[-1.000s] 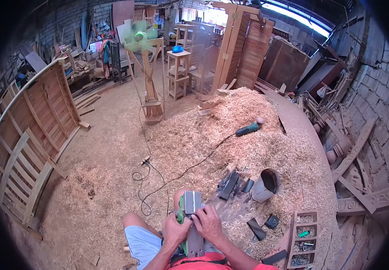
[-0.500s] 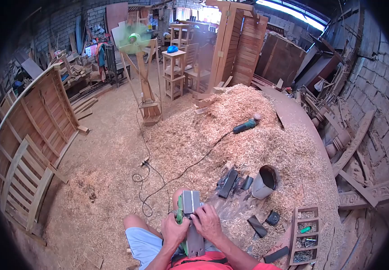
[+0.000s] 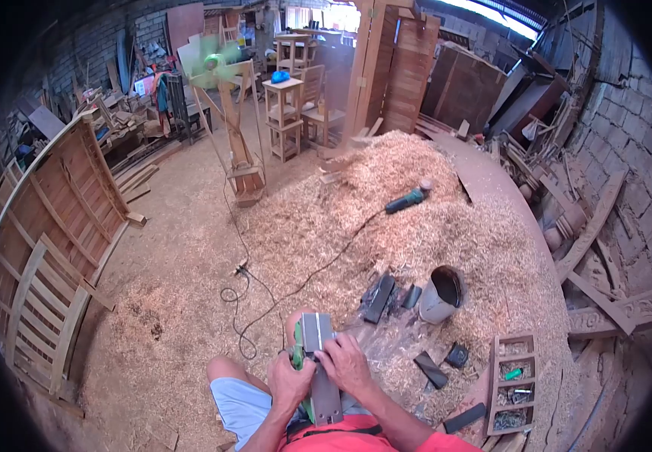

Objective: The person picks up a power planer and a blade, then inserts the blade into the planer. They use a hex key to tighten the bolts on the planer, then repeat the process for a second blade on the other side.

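Note:
An upturned electric hand planer [image 3: 315,328] rests on my lap, its flat grey sole facing up and its green body showing along the left side. My left hand [image 3: 290,381] is closed around the planer's left side, near its middle. My right hand [image 3: 347,366] lies over the right side, fingers curled onto the sole about where the blade slot is. Those fingertips hide the middle of the planer, so I cannot make out any small part under them.
Wood shavings cover the floor, with an angle grinder [image 3: 409,199] on the heap. A metal can [image 3: 440,301], dark blocks [image 3: 379,298], a tape measure [image 3: 457,355] and a compartment tray [image 3: 496,377] lie to the right. A cord [image 3: 314,285] crosses ahead; a fan [image 3: 213,63] spins behind.
The camera view has shifted slightly, so the surroundings sit a little higher and to the left. Both hands stay on the planer, nearly unmoved.

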`<action>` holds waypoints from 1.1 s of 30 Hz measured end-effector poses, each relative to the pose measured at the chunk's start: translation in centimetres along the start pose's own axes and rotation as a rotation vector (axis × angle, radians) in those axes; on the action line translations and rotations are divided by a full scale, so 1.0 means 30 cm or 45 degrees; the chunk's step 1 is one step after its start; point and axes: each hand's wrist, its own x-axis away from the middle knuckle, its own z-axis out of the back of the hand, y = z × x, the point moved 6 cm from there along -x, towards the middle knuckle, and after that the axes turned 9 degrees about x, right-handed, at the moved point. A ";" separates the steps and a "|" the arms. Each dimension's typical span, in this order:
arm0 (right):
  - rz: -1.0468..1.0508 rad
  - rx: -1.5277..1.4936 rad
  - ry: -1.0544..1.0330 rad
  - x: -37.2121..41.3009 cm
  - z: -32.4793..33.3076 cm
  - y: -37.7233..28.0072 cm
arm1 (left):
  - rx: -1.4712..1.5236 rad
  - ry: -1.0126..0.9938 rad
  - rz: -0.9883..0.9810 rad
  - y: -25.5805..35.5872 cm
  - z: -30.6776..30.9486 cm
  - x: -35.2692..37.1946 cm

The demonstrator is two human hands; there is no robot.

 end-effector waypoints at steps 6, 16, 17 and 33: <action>0.035 -0.003 -0.050 0.010 0.001 -0.007 | -0.012 0.038 -0.030 -0.031 0.002 0.014; 0.007 -0.027 0.183 0.022 0.003 -0.004 | 0.227 -0.041 -0.153 -0.070 -0.005 -0.018; 0.031 0.039 0.151 0.027 -0.047 0.003 | 0.035 -0.057 -0.090 -0.033 0.005 -0.007; -1.678 0.970 0.521 1.187 0.776 0.760 | -0.002 -0.200 0.033 -0.029 0.022 -0.034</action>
